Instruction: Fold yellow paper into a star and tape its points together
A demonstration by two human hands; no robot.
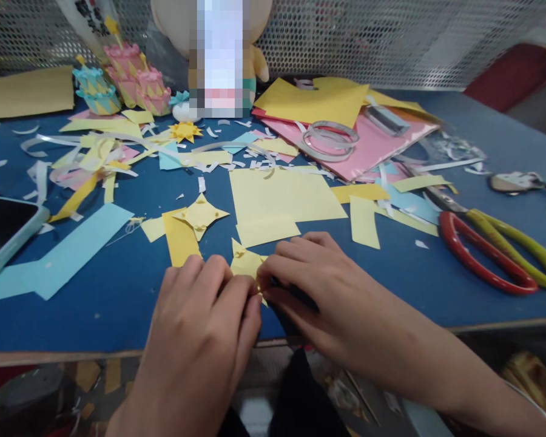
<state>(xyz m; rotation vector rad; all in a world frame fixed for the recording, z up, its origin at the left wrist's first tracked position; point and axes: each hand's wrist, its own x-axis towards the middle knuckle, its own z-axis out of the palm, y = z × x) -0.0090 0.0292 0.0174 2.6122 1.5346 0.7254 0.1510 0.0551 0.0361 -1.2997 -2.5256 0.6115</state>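
Note:
A pale yellow paper star [246, 262] lies near the table's front edge, its lower part covered by my fingers. My left hand [204, 315] is closed on its lower left side, thumb and fingers pinched together. From the right, my right hand [313, 279] pinches the same star, fingertips meeting those of the left. Just beyond it lies a finished-looking four-pointed star [201, 216] with small curled bits on it, partly over a darker yellow strip [180, 237]. A pale yellow sheet [291, 194] and a smaller piece [267, 230] lie beyond my right hand.
Large scissors with red and green handles [486, 255] lie at right. Tape rings [331, 141] rest on coloured paper sheets [313, 103]. Paper scraps are scattered behind. Blue strips [84, 249] and a phone [9, 237] lie left. Small paper cakes [127, 79] stand at the back.

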